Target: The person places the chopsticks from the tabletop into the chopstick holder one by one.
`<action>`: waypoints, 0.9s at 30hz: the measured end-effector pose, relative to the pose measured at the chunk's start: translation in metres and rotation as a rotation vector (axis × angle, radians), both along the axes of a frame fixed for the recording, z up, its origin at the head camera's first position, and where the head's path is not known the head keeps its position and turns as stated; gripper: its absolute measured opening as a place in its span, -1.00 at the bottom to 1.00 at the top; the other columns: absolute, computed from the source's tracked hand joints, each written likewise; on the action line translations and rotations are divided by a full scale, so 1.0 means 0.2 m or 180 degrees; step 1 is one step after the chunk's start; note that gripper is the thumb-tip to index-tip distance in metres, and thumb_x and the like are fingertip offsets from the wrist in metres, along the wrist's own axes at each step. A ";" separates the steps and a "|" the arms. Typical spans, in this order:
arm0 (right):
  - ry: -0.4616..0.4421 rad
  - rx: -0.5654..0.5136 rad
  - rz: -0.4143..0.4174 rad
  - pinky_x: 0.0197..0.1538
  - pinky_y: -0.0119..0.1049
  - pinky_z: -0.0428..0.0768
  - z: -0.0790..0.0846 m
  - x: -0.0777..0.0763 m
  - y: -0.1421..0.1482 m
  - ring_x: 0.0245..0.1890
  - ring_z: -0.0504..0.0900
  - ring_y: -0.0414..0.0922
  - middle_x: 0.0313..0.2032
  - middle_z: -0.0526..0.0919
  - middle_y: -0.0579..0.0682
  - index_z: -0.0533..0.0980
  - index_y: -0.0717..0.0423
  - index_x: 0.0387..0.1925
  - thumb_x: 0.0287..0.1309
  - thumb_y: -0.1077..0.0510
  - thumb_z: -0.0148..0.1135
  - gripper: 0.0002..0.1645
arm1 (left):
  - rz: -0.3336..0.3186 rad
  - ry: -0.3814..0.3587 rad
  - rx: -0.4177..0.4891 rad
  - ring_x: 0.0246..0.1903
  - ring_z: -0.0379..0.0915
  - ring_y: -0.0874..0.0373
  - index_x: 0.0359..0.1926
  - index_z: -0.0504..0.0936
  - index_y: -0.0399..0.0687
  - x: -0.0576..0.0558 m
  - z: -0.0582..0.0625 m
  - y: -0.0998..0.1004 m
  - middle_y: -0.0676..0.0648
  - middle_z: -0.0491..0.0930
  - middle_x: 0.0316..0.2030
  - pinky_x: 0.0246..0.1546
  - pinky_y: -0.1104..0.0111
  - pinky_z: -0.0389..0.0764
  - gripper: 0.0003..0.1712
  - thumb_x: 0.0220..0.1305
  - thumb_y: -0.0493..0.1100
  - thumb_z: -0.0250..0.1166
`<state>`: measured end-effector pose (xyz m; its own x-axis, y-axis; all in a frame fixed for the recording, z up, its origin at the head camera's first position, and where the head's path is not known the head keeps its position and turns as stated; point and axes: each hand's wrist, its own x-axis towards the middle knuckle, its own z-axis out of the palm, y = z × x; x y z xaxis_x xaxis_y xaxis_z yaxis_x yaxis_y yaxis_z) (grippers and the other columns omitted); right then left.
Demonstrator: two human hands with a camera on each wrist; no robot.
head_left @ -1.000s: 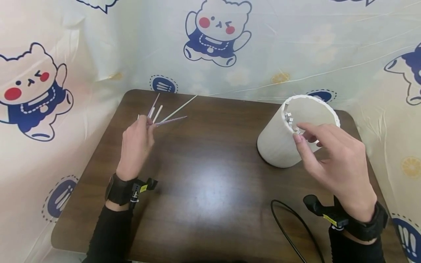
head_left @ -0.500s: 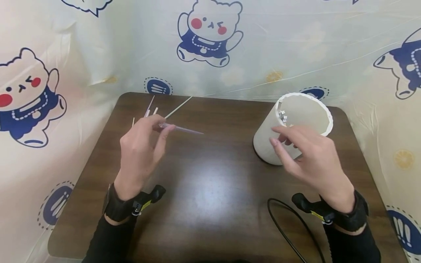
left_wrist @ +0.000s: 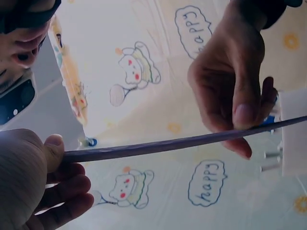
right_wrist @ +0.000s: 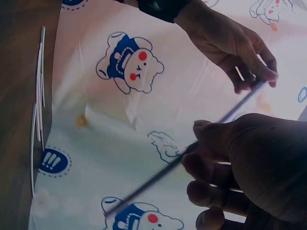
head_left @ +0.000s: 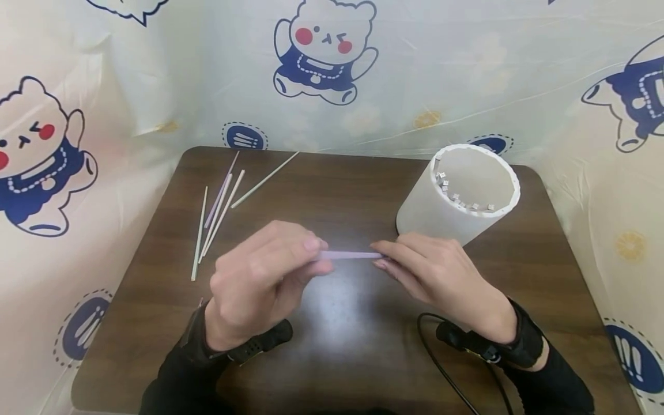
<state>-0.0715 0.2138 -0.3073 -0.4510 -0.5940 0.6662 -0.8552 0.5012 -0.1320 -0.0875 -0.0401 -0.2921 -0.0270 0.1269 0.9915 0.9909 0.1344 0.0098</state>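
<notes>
A thin purple stick [head_left: 350,255] is held up between both hands over the middle of the table. My left hand [head_left: 264,282] pinches one end between thumb and fingers; in the left wrist view the stick [left_wrist: 144,149] runs on from there in a slight bend. Farther along, my right hand [head_left: 441,271] pinches it with thumb and fingertips. The right wrist view shows the stick [right_wrist: 148,184] extending past the right fingers to a free end. Several similar sticks, white, pale green and purple, lie at the table's left, among them a white stick [head_left: 223,216].
A white cylindrical container [head_left: 422,213] stands at the back right, small silvery square pieces [head_left: 456,198] along its inside near the rim. A black cable [head_left: 441,366] loops at the front right of the brown table [head_left: 337,369]. Patterned sheets [head_left: 404,69] enclose it behind and beside.
My left hand has drawn the purple stick from the group at the left and carried it to the middle. My right hand has left the container's rim, moved left and taken hold of the stick.
</notes>
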 end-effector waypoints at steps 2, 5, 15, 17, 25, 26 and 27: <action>0.0089 -0.0032 0.0047 -0.54 -0.52 0.36 0.01 0.01 -0.01 -0.55 0.41 -0.30 -0.50 0.56 -0.16 0.65 0.18 -0.13 0.53 0.01 0.04 -0.64 | -0.0074 0.0075 -0.0001 -0.45 0.63 -0.01 -0.19 0.59 -0.38 0.00 -0.02 0.00 -0.23 0.72 -0.42 -0.28 0.25 0.75 -0.72 0.26 -0.23 0.43; 0.0196 -0.0062 0.0003 -0.53 -0.51 0.38 0.04 0.01 0.01 -0.55 0.42 -0.29 -0.51 0.55 -0.15 0.66 0.18 -0.18 0.53 0.04 0.05 -0.65 | -0.0186 0.0181 0.0023 -0.40 0.66 -0.04 -0.16 0.60 -0.37 0.00 -0.04 0.01 -0.24 0.75 -0.38 -0.22 0.18 0.77 -0.69 0.18 -0.26 0.49; 0.0625 -0.0511 -0.0714 -0.58 -0.28 0.42 0.14 0.01 0.15 -0.64 0.44 -0.12 -0.54 0.66 0.06 0.67 0.30 -0.26 0.48 0.01 0.12 -0.58 | -0.0123 0.0395 -0.0190 -0.19 0.71 -0.14 -0.13 0.81 -0.14 0.03 -0.14 0.04 -0.20 0.79 -0.13 -0.07 -0.03 0.72 -0.34 -0.43 -0.14 0.78; 0.0587 -0.0601 -0.0861 -0.50 -0.32 0.46 0.16 -0.01 0.18 -0.62 0.51 -0.05 -0.51 0.68 0.13 0.67 0.32 -0.24 0.47 0.00 0.13 -0.57 | -0.0072 0.0366 -0.0328 -0.13 0.70 -0.13 -0.06 0.80 -0.13 0.04 -0.06 0.07 -0.18 0.77 -0.05 0.00 0.01 0.71 -0.34 -0.34 -0.16 0.76; 0.0212 -0.0367 -0.1376 -0.34 -0.37 0.33 0.20 -0.17 0.28 -0.45 0.61 0.03 -0.44 0.70 0.18 0.66 0.27 -0.12 0.15 0.35 0.37 -0.78 | 0.0206 0.0271 -0.0406 -0.30 0.66 0.08 -0.21 0.78 -0.30 -0.09 0.32 0.32 -0.15 0.78 -0.32 0.01 0.44 0.69 -0.85 0.15 -0.40 0.46; 0.0196 -0.0336 -0.1410 -0.37 -0.35 0.31 0.19 -0.19 0.29 -0.46 0.60 0.03 -0.45 0.69 0.18 0.66 0.27 -0.13 0.16 0.34 0.37 -0.78 | 0.0246 0.0214 -0.0433 -0.29 0.66 0.09 -0.21 0.78 -0.29 -0.11 0.32 0.34 -0.14 0.78 -0.32 0.00 0.47 0.68 -0.88 0.21 -0.37 0.43; 0.0173 -0.0322 -0.1438 -0.39 -0.36 0.29 0.19 -0.21 0.30 -0.47 0.59 0.03 -0.45 0.68 0.18 0.66 0.27 -0.13 0.16 0.33 0.38 -0.78 | 0.0269 0.0162 -0.0461 -0.29 0.65 0.09 -0.20 0.78 -0.28 -0.14 0.32 0.37 -0.13 0.78 -0.31 0.00 0.49 0.67 -0.89 0.26 -0.35 0.40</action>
